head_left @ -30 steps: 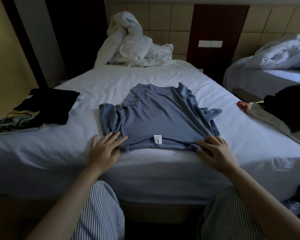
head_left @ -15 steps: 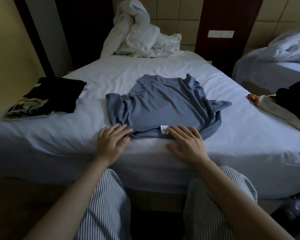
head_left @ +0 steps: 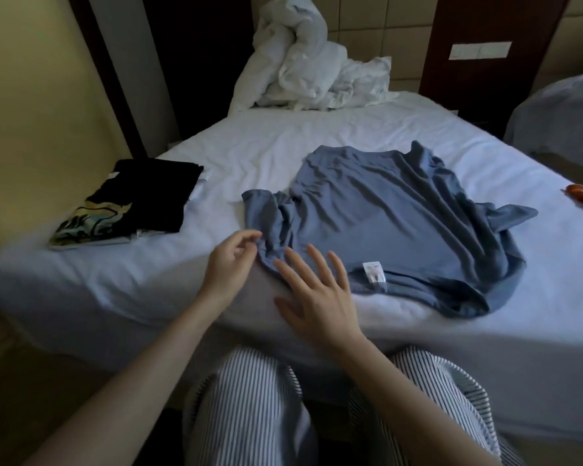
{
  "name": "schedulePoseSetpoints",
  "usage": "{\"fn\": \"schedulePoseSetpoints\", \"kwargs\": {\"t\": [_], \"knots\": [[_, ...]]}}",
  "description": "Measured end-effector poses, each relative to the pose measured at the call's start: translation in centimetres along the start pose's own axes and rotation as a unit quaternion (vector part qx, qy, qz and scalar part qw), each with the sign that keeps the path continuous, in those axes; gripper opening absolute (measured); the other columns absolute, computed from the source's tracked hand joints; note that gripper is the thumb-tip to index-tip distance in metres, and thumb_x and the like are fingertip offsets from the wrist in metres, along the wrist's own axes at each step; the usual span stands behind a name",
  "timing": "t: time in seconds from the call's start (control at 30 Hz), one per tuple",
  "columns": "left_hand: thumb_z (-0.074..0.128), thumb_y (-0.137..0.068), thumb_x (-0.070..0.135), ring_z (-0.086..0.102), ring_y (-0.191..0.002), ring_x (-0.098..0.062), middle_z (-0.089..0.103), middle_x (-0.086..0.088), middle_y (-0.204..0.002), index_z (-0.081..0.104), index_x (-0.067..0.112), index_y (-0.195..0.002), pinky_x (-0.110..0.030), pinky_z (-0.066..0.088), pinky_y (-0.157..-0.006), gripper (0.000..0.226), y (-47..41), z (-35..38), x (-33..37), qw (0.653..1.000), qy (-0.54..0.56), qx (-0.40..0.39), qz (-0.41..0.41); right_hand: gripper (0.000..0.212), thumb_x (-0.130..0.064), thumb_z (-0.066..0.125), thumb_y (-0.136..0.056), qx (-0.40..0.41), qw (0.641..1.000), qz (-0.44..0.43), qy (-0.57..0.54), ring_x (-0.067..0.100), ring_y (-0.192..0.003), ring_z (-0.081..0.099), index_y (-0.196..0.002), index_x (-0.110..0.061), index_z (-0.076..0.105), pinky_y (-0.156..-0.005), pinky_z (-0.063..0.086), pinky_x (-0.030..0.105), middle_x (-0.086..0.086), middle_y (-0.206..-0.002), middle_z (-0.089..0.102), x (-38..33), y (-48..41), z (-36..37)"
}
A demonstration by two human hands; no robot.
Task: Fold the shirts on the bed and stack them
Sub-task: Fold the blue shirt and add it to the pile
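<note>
Possibly the bunched sleeve [head_left: 265,213] folds crooked: right grip [head_left: 320,301] lies spread flat on the shirt [head_left: 384,223]; whether left grip [head_left: 229,264] pinches it, I cannot tell

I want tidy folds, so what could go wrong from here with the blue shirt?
1. The blue shirt lies rumpled, its right side and left sleeve bunched; folding now would probably trap creases.
2. Its near hem sits close to the front edge of the bed, so a tug by the left hand or right hand might slide it off.
</note>
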State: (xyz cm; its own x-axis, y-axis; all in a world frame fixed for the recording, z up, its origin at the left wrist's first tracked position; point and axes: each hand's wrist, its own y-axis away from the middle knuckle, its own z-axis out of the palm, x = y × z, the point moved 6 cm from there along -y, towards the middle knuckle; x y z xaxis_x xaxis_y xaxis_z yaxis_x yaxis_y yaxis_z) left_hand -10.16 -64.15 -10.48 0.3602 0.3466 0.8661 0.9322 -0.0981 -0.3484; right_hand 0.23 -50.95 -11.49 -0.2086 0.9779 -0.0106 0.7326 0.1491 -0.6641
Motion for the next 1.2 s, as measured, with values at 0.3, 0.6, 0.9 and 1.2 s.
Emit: {"fn": "schedulePoseSetpoints", "kwargs": {"t": [0.3, 0.6, 0.9, 1.2], "knots": [[0.067, -0.086, 0.018, 0.063, -0.085, -0.029, 0.064, -0.018, -0.1, 0.061, 0.0, -0.11, -0.034, 0.052, -0.074, 0.031, -9.8, 3.7, -2.1, 0.945, 0.147, -0.054, -0.286, 0.043, -0.046, 0.038, -0.085, -0.062, 0.996, 0.055, -0.022, 0.032, -0.115, 0.057, -0.113, -0.03, 0.068, -0.1, 0.036, 0.04, -0.006, -0.121, 0.064, 1.1, -2.2, 2.1], [0.049, -0.097, 0.017, 0.056, -0.093, -0.024, 0.059, -0.007, -0.095, 0.055, 0.009, -0.087, -0.032, 0.045, -0.081, 0.014, -9.1, -2.8, -7.3, 0.855, 0.381, 0.176, -0.306, 0.037, -0.039, 0.04, -0.09, -0.059, 0.99, -0.054, -0.113, 0.025, -0.116, 0.058, -0.112, -0.03, 0.068, -0.095, 0.028, 0.034, -0.015, -0.116, 0.065, 0.2, -2.0, 1.3], [0.055, -0.077, 0.032, 0.05, -0.117, -0.028, 0.056, -0.007, -0.128, 0.058, 0.021, -0.118, -0.037, 0.041, -0.102, 0.042, -11.8, -3.7, -3.0, 0.978, -0.122, 0.043, -0.164, 0.053, -0.062, 0.029, -0.082, -0.2, 0.969, -0.089, -0.11, 0.019, -0.113, 0.059, -0.102, -0.036, 0.07, -0.085, 0.041, 0.038, -0.019, -0.113, 0.066, -0.8, -3.5, 0.6], [0.07, -0.076, 0.025, 0.059, -0.1, -0.032, 0.06, -0.018, -0.106, 0.053, -0.002, -0.111, -0.03, 0.046, -0.073, 0.047, -13.6, -4.0, -2.6, 0.928, -0.319, -0.091, -0.172, 0.075, -0.055, -0.001, -0.083, -0.199, 0.972, -0.005, -0.127, 0.025, -0.134, 0.032, -0.137, -0.03, 0.045, -0.102, 0.013, 0.033, -0.007, -0.145, 0.041, -1.5, -6.6, 3.3]]}}
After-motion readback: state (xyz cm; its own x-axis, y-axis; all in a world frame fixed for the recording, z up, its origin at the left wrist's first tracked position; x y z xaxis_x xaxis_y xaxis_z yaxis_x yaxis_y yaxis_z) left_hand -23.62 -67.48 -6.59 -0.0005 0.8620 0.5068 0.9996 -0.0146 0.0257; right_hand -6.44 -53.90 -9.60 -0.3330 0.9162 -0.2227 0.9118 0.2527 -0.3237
